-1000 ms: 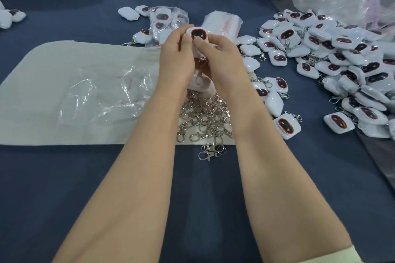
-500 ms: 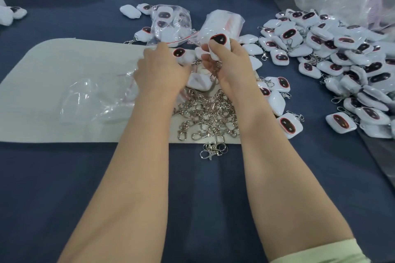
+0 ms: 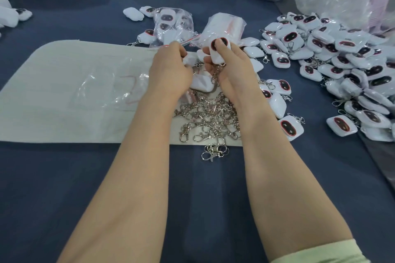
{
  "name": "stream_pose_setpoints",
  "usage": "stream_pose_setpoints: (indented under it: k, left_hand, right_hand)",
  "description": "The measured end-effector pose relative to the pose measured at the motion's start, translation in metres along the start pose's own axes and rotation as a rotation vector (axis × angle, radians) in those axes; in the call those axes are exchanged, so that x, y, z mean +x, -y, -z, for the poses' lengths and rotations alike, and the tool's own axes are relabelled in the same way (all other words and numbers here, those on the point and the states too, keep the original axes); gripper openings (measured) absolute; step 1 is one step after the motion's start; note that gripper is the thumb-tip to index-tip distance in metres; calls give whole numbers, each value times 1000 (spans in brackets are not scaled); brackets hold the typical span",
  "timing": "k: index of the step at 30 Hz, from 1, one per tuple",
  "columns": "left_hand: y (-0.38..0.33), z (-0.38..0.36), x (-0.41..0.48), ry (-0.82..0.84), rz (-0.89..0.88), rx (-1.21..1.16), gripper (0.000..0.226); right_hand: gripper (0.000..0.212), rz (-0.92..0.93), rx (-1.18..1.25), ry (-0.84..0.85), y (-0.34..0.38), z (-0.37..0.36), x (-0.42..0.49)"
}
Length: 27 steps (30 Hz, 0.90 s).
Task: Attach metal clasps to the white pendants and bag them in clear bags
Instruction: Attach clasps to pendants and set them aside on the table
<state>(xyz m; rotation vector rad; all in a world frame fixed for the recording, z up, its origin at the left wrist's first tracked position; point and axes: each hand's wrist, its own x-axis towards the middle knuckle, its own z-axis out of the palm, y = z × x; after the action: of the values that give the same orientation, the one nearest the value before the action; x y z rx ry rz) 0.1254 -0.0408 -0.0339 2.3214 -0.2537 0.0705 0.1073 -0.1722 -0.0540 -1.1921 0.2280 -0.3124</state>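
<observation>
Head view, right hand (image 3: 230, 70): fingers closed around a white pendant (image 3: 219, 52), dark face up, clasp dangling below it.
Pendant axis: runs away from the wrist.
Left hand (image 3: 171, 68): curled just beside, fingertips on the edge of a clear bag (image 3: 175, 28); grip unclear.
Nearer hand: right.
</observation>
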Motion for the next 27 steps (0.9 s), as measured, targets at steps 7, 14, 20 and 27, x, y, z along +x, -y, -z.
stream_pose_setpoints:
  k: [7,14,20,27]
  left_hand:
    - [5,11,-1,83,124,156,26]
    - [9,3,3,77,109,115,34]
    - [13,-3,6,-16,114,108,35]
    - [14,-2,8,-27,146,183,29]
  right_hand:
    - [15,-17,69,38,4,-2,-5]
    - [20,-96,217,80,6,-4,-7]
    - [25,-49,111,136,8,-3,-8]
    - [22,-3,-30,42,10,-9,-7]
